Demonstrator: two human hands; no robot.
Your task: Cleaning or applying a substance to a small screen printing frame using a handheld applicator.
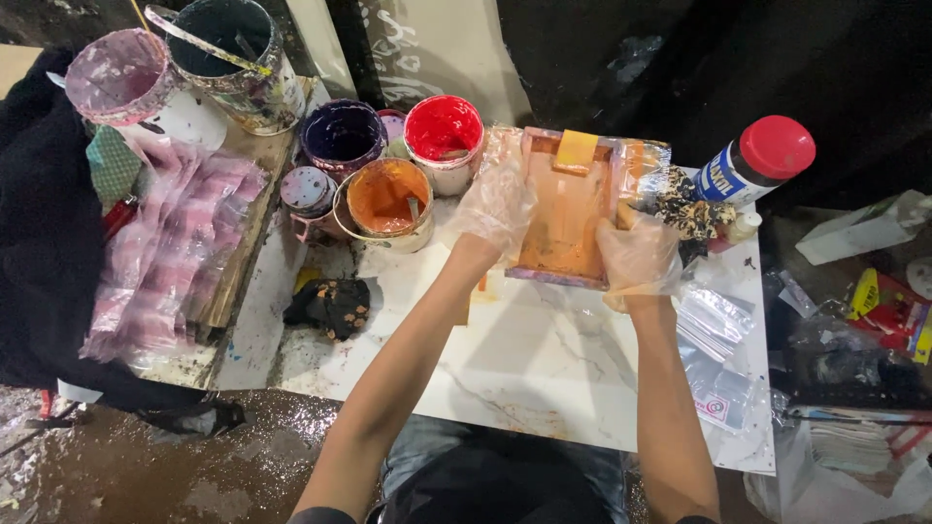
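At the far left, a pink-stained bucket (121, 76) and a dark bucket (233, 58) with a stir stick stand beyond the desk's left edge, above a crumpled pink plastic sheet (175, 252). On the desk (544, 359), a white marble-patterned slab, a black stained rag (332, 305) lies near the left edge. At the far left corner stand three open pots: a purple pot (342, 136), an orange pot (388, 199) and a red pot (443, 131), touching or just beside one another.

The left hand (497, 204), in a clear plastic glove, grips the left rim of an orange-stained rectangular frame (568, 209); its fingers are curled over that rim. The frame rests flat near the desk's far edge, right of the pots, with a yellow scraper (576, 150) lying at its far end.

The right hand (636, 254), also gloved, clasps the frame's near right corner, fingers closed on the rim. Just right of it lies a spotted dark rag (691, 213). A white bottle with a red cap (759, 160) lies at the far right corner. Clear plastic bags (714, 349) lie along the right edge.
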